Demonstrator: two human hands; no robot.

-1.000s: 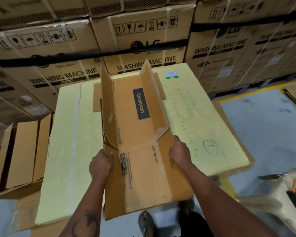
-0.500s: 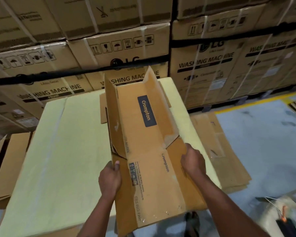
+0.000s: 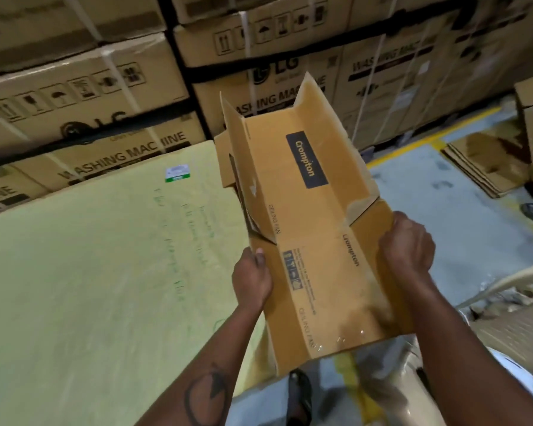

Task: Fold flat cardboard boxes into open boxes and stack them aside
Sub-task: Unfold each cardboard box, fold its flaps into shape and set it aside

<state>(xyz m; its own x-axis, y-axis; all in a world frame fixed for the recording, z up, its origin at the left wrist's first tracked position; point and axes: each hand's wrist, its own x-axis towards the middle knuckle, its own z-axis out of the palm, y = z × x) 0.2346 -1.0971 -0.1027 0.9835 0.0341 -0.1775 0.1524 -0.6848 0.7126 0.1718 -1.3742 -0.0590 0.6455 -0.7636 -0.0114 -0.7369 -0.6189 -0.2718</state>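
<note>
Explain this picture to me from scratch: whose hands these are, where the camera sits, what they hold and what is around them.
No machine here: a person wears one camera on the head, looking forward and down, so you see their own arms. The left hand and right hand each grip a side edge of a brown Crompton box, partly folded, its far flaps standing up. Left of it lies a large pale green sheet with handwriting and a small sticker. Behind stand stacked washing machine cartons. On the floor to the right lies flat cardboard.
</note>
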